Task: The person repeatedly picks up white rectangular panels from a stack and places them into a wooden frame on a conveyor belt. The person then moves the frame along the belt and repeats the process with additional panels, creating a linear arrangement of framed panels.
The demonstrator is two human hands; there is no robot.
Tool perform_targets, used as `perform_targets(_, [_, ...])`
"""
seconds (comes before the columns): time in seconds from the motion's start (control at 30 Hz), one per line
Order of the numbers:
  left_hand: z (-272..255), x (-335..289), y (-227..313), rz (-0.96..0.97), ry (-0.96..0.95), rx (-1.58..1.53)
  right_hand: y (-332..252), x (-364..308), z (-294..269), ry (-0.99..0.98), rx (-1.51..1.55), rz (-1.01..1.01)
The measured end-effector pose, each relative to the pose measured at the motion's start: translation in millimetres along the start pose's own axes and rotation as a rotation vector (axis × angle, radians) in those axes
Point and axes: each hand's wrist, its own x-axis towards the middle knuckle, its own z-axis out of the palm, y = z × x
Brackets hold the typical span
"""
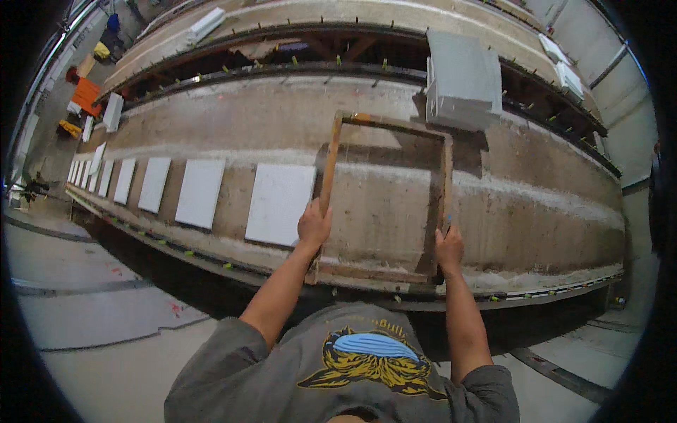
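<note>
While the long, brown-stained table (550, 233) bows across the middle of the view, white rectangular panels (281, 204) lie on it in a spaced row toward the far left, and a pale grey block (462, 84) stands at upper right. A second table (282, 21) runs along the top; pale floor (106, 359) fills the lower left, and a light wall (624, 92) rises at the right edge.

Right of the nearest panel, at centre, is a rectangular wooden frame (330, 166). The left hand (314, 225) has its fingers clamped on one long side, the right hand (449, 248) on the other, both below midway, the opening between them. Whether the lower end touches the table I cannot tell.
</note>
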Motion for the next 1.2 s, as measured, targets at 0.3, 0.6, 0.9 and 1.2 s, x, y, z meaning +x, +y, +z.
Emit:
perform_targets(0.3, [56,-21,11,0.073,0.142,-0.057,52,9,13,0.114,0.066,-0.050])
perform_targets(0.6, [78,-31,-16,0.089,0.171,-0.011,59,-6,19,0.171,0.084,-0.073])
perform_targets(0.9, [84,-35,-26,0.107,0.135,-0.043,66,-10,28,0.133,0.011,-0.021])
perform_targets(1.2, [69,-44,-4,0.020,0.103,-0.032,50,-15,16,0.107,0.051,0.042])
